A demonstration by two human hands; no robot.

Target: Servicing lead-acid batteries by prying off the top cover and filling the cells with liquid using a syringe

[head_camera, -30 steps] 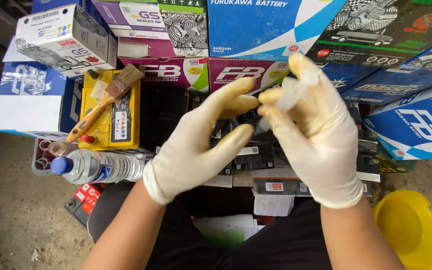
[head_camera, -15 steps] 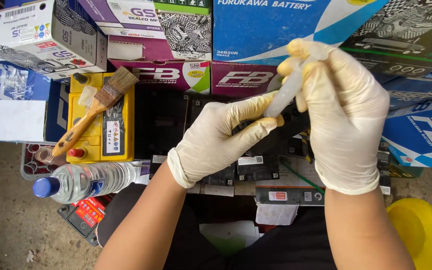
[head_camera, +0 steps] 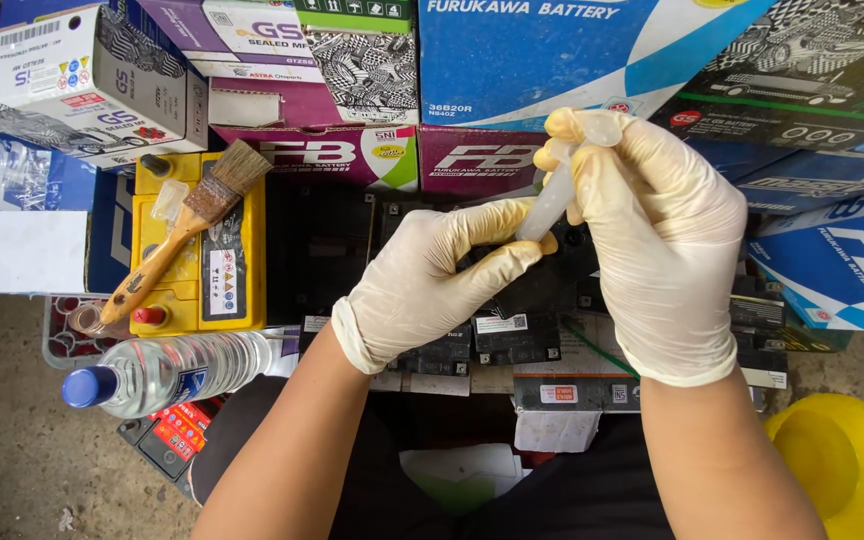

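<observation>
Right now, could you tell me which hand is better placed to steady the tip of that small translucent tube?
Probably the left hand: its fingertips already pinch the lower tip of the translucent tube, while the right hand grips the upper end.

yellow battery, blue-capped clear bottle, cream gloves on each hand

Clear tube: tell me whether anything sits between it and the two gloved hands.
Nothing visible does. The right hand grips the clear tube at its upper end, and the left hand pinches its lower end directly, above the black batteries.
</observation>
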